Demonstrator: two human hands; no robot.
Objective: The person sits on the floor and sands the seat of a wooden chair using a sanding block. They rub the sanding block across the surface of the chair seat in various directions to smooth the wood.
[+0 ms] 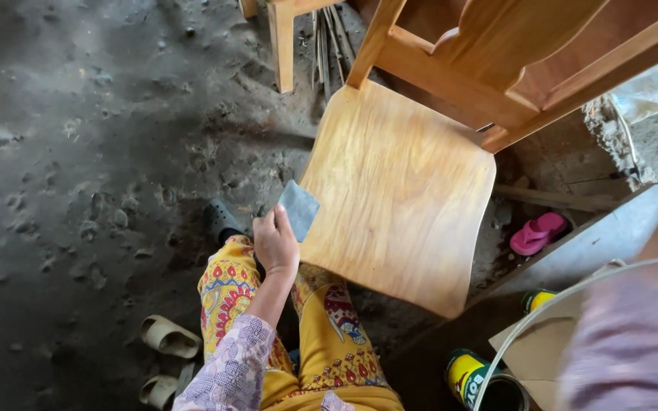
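My left hand point(276, 243) grips a small grey sheet of sandpaper point(299, 209) and holds it against the near-left edge of a varnished wooden chair seat point(401, 190). The chair stands on a dirt floor, its backrest point(496, 46) toward the top right. My knees in yellow patterned trousers point(329, 335) sit just below the seat. My right arm shows only as a blurred purple sleeve point(634, 342) at the right edge, and its hand is out of sight.
A pink sandal point(537, 232) lies right of the seat beside a grey board point(595, 236). Two yellow-and-green cans point(470, 373) point(536, 299), cardboard point(535, 350) and a white hose point(573, 293) sit bottom right. Beige sandals point(167, 337) lie bottom left.
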